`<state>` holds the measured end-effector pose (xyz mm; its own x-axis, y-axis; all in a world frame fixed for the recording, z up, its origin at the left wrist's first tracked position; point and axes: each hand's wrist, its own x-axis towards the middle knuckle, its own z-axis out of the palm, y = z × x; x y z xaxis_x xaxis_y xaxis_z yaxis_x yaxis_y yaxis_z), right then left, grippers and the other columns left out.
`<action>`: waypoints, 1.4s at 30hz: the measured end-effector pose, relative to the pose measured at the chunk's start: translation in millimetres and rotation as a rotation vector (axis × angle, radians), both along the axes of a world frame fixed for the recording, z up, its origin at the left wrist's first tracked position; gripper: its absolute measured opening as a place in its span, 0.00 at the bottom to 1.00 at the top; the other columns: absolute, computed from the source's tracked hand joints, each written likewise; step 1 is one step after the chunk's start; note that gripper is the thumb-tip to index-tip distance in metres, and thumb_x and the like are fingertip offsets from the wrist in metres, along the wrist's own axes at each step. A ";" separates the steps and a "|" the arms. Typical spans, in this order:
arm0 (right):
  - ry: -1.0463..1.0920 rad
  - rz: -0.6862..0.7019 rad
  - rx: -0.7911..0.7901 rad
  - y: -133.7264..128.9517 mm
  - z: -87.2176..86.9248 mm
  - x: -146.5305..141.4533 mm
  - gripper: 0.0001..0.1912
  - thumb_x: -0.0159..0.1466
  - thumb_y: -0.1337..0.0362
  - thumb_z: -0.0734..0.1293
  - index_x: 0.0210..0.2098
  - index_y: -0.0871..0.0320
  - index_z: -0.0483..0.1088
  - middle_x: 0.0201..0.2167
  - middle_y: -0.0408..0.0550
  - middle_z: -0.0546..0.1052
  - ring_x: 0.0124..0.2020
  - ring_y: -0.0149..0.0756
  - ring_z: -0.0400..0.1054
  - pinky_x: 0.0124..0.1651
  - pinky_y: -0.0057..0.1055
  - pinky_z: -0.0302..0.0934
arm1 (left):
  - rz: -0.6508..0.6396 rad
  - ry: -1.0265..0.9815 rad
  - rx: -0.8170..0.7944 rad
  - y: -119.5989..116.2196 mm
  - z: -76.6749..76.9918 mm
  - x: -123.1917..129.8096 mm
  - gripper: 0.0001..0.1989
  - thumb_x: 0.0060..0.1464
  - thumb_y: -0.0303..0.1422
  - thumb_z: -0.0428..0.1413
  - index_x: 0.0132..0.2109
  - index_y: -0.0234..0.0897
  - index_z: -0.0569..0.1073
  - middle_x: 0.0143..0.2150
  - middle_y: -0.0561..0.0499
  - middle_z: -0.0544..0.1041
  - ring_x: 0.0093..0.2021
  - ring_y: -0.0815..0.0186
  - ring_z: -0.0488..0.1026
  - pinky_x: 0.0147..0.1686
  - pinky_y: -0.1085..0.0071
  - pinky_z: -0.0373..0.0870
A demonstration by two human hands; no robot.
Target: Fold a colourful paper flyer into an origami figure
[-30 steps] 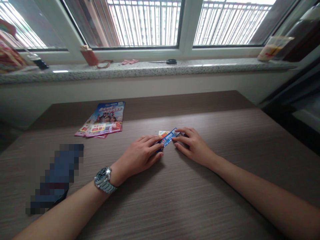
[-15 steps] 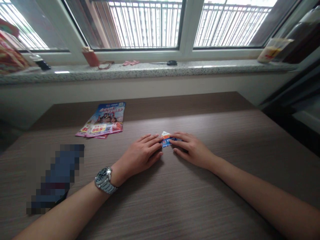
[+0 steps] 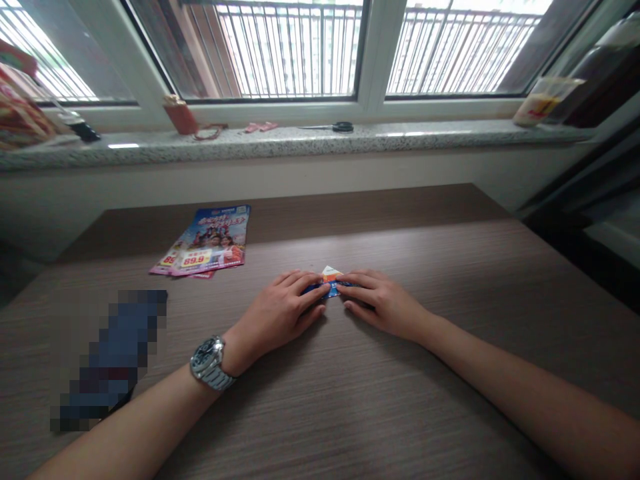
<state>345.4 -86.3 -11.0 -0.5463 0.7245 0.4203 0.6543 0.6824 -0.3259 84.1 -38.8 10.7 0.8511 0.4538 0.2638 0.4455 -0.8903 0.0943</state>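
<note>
We observe one folded paper, blue, orange and white, point facing far, at table centre. Our two hands, left and right, press it flat, fingertips on its left and right sides.

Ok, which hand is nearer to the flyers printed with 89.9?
Left. The left hand touches the left part of the folded paper, to the right of the flyers; the right hand touches the paper's right part, farther from them.
</note>
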 end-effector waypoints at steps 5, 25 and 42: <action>-0.010 0.005 0.009 -0.2 0.5 1.4 0.16 0.71 0.65 0.65 0.57 0.55 0.73 0.59 0.54 0.76 0.59 0.47 0.69 0.61 0.50 0.66 | -0.003 -0.016 -0.035 -0.1 -0.2 0.4 0.20 0.69 0.36 0.53 0.64 0.41 0.70 0.63 0.43 0.72 0.62 0.53 0.70 0.64 0.50 0.66; 0.024 0.022 -0.038 -0.8 -1.2 1.8 0.16 0.73 0.66 0.63 0.57 0.56 0.75 0.58 0.53 0.77 0.60 0.44 0.72 0.64 0.46 0.66 | -0.031 0.018 -0.072 -2.3 -0.7 0.7 0.22 0.70 0.37 0.51 0.68 0.45 0.66 0.67 0.45 0.70 0.65 0.53 0.68 0.66 0.48 0.64; 0.079 0.009 -0.082 2.4 0.8 0.5 0.13 0.72 0.66 0.65 0.54 0.56 0.76 0.56 0.52 0.79 0.57 0.42 0.74 0.61 0.42 0.69 | -0.026 -0.044 -0.106 -1.3 -2.6 3.8 0.20 0.69 0.34 0.53 0.65 0.45 0.69 0.63 0.47 0.72 0.63 0.56 0.69 0.67 0.50 0.64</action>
